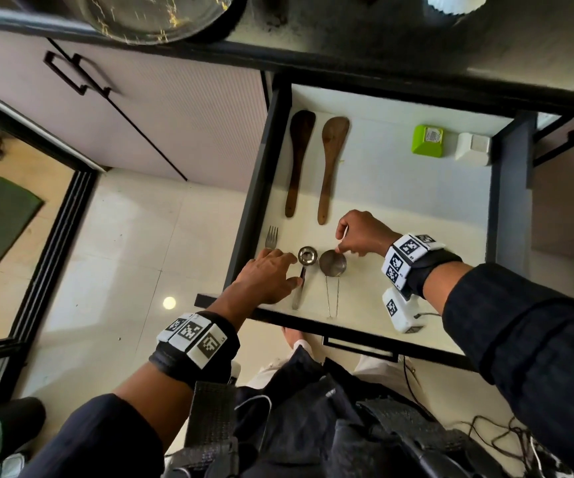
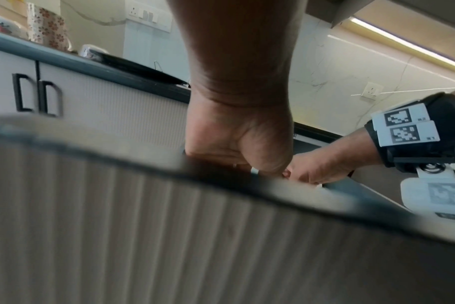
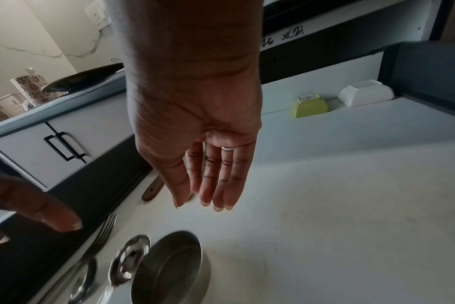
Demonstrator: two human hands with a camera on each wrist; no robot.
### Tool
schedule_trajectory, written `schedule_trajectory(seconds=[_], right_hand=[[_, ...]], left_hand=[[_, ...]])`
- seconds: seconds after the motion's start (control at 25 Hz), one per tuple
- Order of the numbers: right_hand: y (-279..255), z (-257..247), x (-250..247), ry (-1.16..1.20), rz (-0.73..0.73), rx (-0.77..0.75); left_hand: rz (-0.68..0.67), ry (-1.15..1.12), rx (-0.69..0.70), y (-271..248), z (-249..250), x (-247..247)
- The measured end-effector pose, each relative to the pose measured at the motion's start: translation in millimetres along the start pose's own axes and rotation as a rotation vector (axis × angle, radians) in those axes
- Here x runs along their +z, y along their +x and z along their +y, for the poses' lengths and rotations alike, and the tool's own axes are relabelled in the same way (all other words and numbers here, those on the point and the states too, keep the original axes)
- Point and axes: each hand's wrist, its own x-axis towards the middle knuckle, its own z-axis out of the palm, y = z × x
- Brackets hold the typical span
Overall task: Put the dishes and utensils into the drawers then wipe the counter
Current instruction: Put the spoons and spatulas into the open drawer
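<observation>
The drawer (image 1: 399,201) stands pulled out. Inside lie two wooden spatulas (image 1: 299,160) (image 1: 332,163), a fork (image 1: 272,238), a small steel ladle (image 1: 307,255) and a steel strainer cup (image 1: 333,262) with a wire handle. My left hand (image 1: 294,269) reaches over the drawer's near left corner, fingers extended above the fork handle, thumb by the ladle handle, holding nothing. My right hand (image 1: 340,241) hovers just behind the strainer cup (image 3: 174,265). In the right wrist view its fingers (image 3: 221,185) hang straight and empty.
A green tub (image 1: 428,140) and a white tub (image 1: 473,148) sit at the drawer's back right. On the counter above are a steel plate (image 1: 161,15), a black pan (image 2: 143,70) and a floral cup (image 2: 47,28). Closed cabinet doors (image 1: 175,108) are to the left.
</observation>
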Motion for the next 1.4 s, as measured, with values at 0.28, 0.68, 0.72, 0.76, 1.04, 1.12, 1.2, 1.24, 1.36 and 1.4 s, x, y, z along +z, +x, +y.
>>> schedule_trajectory(seconds=[0.28,0.68,0.72,0.76,1.04,1.12,1.2,1.24,1.36,1.4], right_hand=[[1,-39,-102,0.020,0.304,-0.131],[-12,-55,-220,0.024,0.672,-0.208],[-10,-45,-225,0.023,0.686,-0.185],[-7,-34,-233,0.022,0.701,-0.161],[38,6,-285,-0.017,0.745,-0.128],[52,8,-292,-0.066,0.744,-0.144],[73,10,-304,-0.123,0.778,-0.148],[85,11,-309,-0.144,0.792,-0.132],[116,11,-324,-0.143,0.744,-0.061],[124,11,-329,-0.139,0.726,-0.035]], left_hand=[[0.265,0.078,0.101,16,21,-122],[0.494,-0.076,0.269,67,56,-242],[0.497,-0.077,0.276,77,60,-245],[0.506,-0.073,0.289,87,66,-250],[0.360,0.068,0.206,175,128,-268],[0.285,0.187,0.123,195,143,-259],[0.211,0.219,0.067,209,152,-260],[0.169,0.218,0.057,212,153,-262],[0.106,0.206,0.053,210,151,-270],[0.102,0.204,0.055,209,152,-271]])
